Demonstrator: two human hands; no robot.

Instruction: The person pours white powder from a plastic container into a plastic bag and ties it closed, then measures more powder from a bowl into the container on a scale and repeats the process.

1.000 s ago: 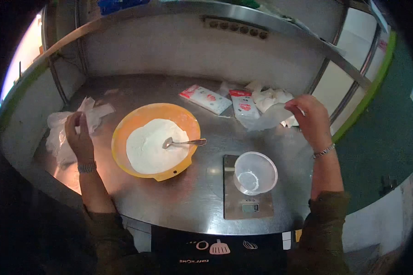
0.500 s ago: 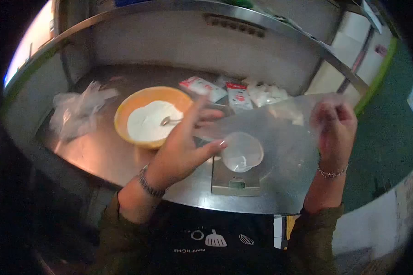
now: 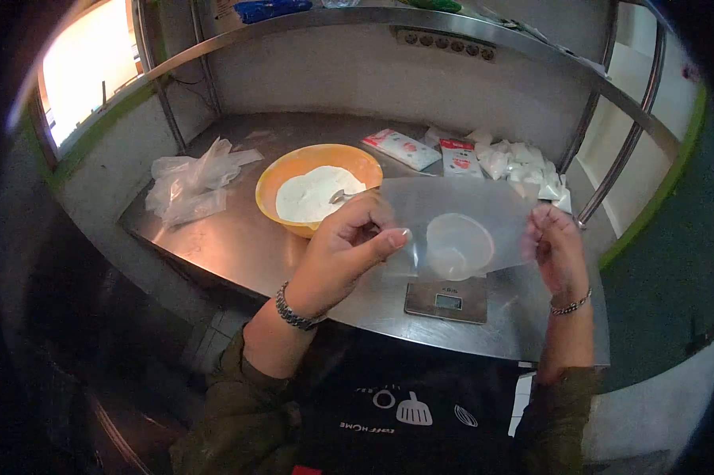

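Observation:
A clear plastic bag is stretched flat between my two hands. My left hand pinches its left end, thumb against curled fingers. At the other end my right hand grips it with closed fingers. Through the film shows a round translucent plastic tub on a kitchen scale; the scale's digits are too small to read. Behind my left hand stands an orange bowl of white powder, with a spoon in it.
Crumpled plastic bags lie at the left of the steel table. Red-and-white packets and several filled white bags sit along the back. A metal shelf runs overhead, with a socket strip beneath it.
My left hand has closed on the left end of the bag, which was loose near its spread fingers. The bag is now pulled flat and lower. The view has shifted left.

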